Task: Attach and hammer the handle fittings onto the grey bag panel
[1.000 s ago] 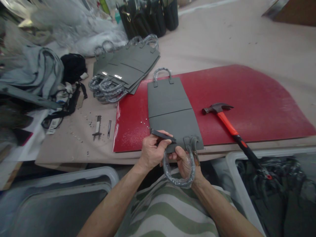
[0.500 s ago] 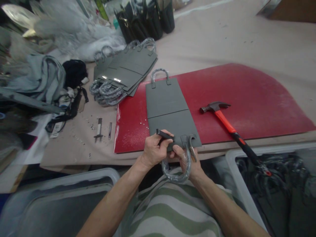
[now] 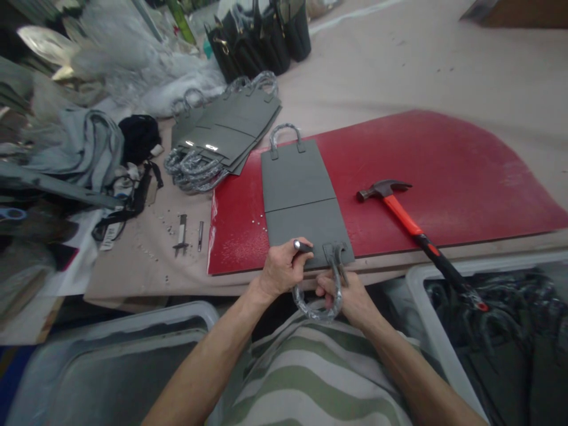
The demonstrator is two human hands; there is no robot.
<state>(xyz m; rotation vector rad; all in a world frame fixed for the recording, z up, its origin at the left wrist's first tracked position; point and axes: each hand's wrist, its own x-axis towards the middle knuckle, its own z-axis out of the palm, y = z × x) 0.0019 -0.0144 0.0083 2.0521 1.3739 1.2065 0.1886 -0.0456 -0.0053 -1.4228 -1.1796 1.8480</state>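
Since the earlier frame, the dark tool (image 3: 304,246) in the left hand (image 3: 280,271) has swung more end-on to the camera, and the right hand (image 3: 350,296) has slipped lower, its thumb off the grey panel (image 3: 298,177).

That panel lies flat just ahead of the fingers, its near end at the edge of the red mat (image 3: 444,177). Left fingers are clamped on the tool; right fingers curl beside the near handle (image 3: 317,313), and whether they pinch anything I cannot tell. This film-wrapped loop hangs toward the body, between the two hands.

Beyond the fingers is the far handle (image 3: 286,128); farther left, the stack (image 3: 248,121) overlaps the mat. Left of the fingers, a slim rod (image 3: 200,236) lies on the table (image 3: 399,71).

To their right rests the hammer (image 3: 406,219), its grip jutting past the edge; a swing of the right forearm could knock it off. With the thumb away, the panel might skew if the tool drags it, or the loop might snag.

Far left, a white tag (image 3: 110,236) bears unreadable print; I can read no brand.
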